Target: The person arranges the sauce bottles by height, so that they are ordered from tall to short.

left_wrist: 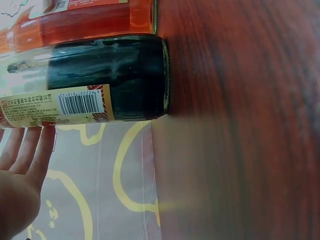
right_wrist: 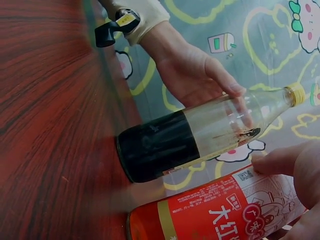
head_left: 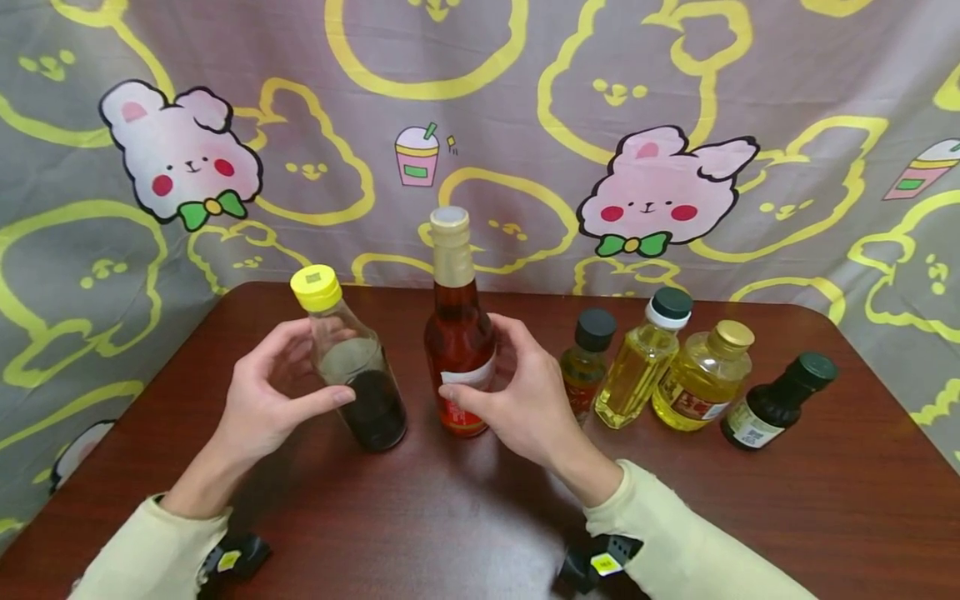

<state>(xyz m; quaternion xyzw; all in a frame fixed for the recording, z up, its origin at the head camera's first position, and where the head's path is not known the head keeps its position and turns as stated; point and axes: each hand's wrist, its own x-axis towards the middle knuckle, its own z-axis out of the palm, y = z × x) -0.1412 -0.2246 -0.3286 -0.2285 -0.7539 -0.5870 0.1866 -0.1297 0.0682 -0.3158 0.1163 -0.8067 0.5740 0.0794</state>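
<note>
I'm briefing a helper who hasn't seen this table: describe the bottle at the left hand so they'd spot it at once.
On the dark brown table, find the person's left hand. The leftmost bottle stands in its grip, beside the red bottle. Its bright yellow cap together with its dark liquid sets it apart from every other bottle there.

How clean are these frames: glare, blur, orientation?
Head: upright, pale glare on the near middle of the table; left wrist: scene turned sideways, wood grain blurred toward the right, barcode on the dark-liquid bottle fairly crisp; right wrist: also sideways, large print on the red-labelled bottle readable.
</note>
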